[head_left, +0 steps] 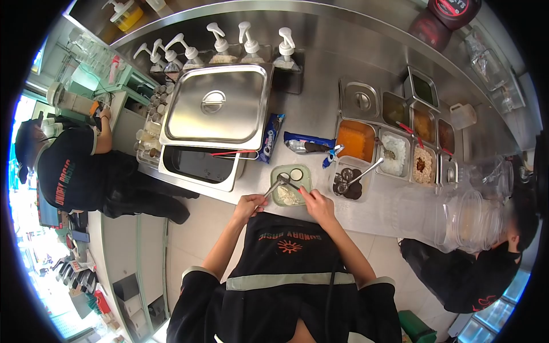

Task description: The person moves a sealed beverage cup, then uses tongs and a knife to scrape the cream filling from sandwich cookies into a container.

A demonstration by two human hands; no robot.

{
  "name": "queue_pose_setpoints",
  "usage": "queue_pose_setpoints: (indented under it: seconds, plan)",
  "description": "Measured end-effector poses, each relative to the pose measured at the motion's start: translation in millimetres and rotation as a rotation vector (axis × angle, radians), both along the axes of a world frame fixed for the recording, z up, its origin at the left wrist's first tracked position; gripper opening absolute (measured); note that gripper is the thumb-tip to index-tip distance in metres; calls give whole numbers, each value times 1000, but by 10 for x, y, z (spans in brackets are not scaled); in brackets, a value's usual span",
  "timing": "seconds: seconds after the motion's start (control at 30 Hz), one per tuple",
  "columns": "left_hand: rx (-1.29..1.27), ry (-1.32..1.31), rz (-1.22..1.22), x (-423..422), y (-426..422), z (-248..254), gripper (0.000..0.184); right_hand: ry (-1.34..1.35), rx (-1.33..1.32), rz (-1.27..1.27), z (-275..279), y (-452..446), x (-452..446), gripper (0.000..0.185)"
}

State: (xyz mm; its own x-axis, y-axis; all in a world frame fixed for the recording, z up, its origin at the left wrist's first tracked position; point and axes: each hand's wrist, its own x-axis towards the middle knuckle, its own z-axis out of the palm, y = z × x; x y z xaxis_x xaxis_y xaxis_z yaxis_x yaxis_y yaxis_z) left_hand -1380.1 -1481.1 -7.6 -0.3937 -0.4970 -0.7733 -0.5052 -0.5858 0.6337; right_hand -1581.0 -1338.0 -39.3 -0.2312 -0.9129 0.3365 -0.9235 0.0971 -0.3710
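My left hand (250, 206) is closed on a metal utensil (272, 188), perhaps a spoon, that slants up over a pale green tray (307, 175). In my right hand (318, 207) is a slim tool (295, 186) with a red and dark part; its kind is unclear. The two tools' tips meet above the tray around a cookie piece. Inside the tray lie a cream-topped cookie half (296, 174) and a pile of white cream scrapings (287, 196). To the right, a clear tub (362, 193) holds dark cookies (353, 190) and a metal spoon (372, 167).
Blue cookie packets (309, 143) lie behind the tray. A steel lid (220, 108) and a pan of dark liquid (200, 166) stand left, topping pans (354, 140) right, pump bottles (217, 43) behind. Stacked clear containers (423, 214) line the right edge. Co-workers (68, 166) stand at either side.
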Motion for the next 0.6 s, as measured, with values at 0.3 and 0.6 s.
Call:
queue_pose_setpoints:
  seconds: [0.3,0.6]
  plan:
    - [-32,-31,-78,77,291,195,21,-8,101,53,10,249,-27,33]
    - [-51,-42,-129,104,306,33,22,15,88,48,-151,330,-21,34]
